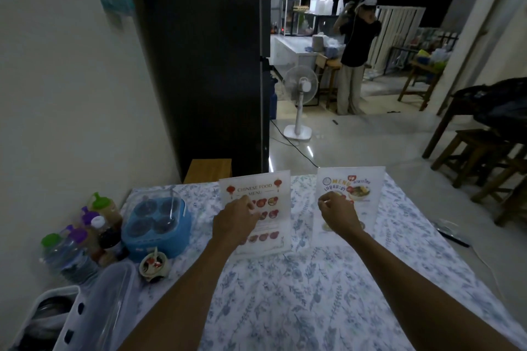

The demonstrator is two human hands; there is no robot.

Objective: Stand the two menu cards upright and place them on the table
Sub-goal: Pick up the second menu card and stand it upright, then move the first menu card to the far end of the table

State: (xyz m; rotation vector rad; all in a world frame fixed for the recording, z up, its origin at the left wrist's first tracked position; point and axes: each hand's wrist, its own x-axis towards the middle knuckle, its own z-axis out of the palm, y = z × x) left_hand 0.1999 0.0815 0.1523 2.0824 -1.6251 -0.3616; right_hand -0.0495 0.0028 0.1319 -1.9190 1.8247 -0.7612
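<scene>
Two clear acrylic menu cards stand upright, side by side, at the far side of the floral-cloth table. The left menu card reads "Chinese Food Menu"; my left hand is in front of it, fingertips against its face. The right menu card carries a colourful "Menu" heading. My right hand is loosely curled at that card's left part. Whether it pinches the card's edge is hidden by the knuckles. Both hands cover the middle of the cards.
On the table's left stand sauce bottles, a blue cup tray, a small bowl and a clear plastic box. A black pen lies at the right edge. Beyond are a fan, wooden stools and a person.
</scene>
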